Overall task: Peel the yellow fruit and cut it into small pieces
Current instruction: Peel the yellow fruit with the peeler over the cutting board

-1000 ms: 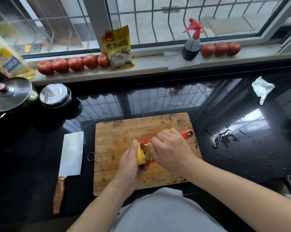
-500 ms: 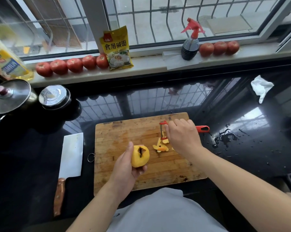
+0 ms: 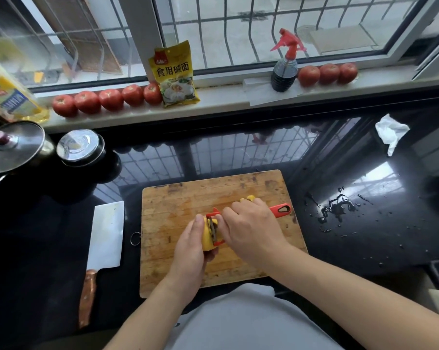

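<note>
1. Your left hand (image 3: 190,245) cups the yellow fruit (image 3: 208,234) above the cutting board (image 3: 178,213) — wet flesh will likely be slippery, so hold it by the unpeeled side.
2. Your right hand (image 3: 251,231) is clamped on the red peeler (image 3: 279,210), blade against the fruit.
3. The cleaver (image 3: 105,236) waits on the surface, left of the board.

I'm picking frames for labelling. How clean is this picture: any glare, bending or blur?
Head view: daylight from the window mirrors its bars on the glossy black counter, with a bright glare patch by the spilled water; wide-angle bending curves the sill and bars; the fruit, peeler and both hands are fairly sharp, the left edge is smeared.
</note>
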`<state>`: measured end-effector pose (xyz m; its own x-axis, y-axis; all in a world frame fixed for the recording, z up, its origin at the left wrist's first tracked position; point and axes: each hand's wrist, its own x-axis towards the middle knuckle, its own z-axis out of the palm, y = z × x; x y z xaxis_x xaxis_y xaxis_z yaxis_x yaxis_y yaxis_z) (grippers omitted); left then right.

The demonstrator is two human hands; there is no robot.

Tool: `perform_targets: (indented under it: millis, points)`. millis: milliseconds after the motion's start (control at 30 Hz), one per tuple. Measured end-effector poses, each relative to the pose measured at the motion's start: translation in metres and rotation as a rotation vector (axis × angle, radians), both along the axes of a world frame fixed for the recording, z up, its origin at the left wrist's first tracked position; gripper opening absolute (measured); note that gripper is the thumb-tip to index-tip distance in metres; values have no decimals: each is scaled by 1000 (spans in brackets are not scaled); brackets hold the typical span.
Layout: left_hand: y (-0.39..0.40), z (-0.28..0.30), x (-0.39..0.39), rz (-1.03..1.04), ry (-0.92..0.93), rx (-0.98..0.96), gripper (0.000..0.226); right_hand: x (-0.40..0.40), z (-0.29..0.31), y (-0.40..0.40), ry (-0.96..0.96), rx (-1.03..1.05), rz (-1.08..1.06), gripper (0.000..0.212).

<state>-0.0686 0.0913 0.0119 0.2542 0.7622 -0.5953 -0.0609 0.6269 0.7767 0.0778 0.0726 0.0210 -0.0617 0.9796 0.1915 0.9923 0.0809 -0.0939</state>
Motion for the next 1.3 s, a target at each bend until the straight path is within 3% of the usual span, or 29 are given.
perform_targets:
  millis: [267,367,467,500,567,667,767,867,933,1033,1100,1300]
  points:
    - [-3,-10,4,-48,92,74,38,4,-16,2,-8,-44,-9,44]
    - [-5,-16,0,4,126,118,40,13,-24,7,-141,-242,-25,24]
    - [-3,-17,-7,4,91,173,41,46,-33,5,-172,-421,-209,7]
    - [-1,-15,-8,10,72,168,40,54,-37,4,-188,-422,-249,8]
    - [3,-13,-8,46,45,132,38,62,-44,5,-178,-385,-321,29]
    - [5,-14,-6,91,-38,42,35,60,-52,13,10,-264,-401,49]
    - [8,-12,-8,118,-125,-41,33,58,-50,19,119,-171,-405,42]
    - [10,-14,-8,148,-183,-89,31,59,-45,21,-40,-411,-443,21]
    - [11,-16,-8,163,-209,-105,34,55,-43,15,-77,-358,-381,22]
    - [13,-15,-4,134,-195,-113,39,35,-26,11,140,-63,-174,41]
    - [11,-14,-2,102,-181,-104,42,19,-18,5,164,39,-12,43]
    - [4,-8,3,56,-120,7,42,9,-7,7,10,26,66,43]
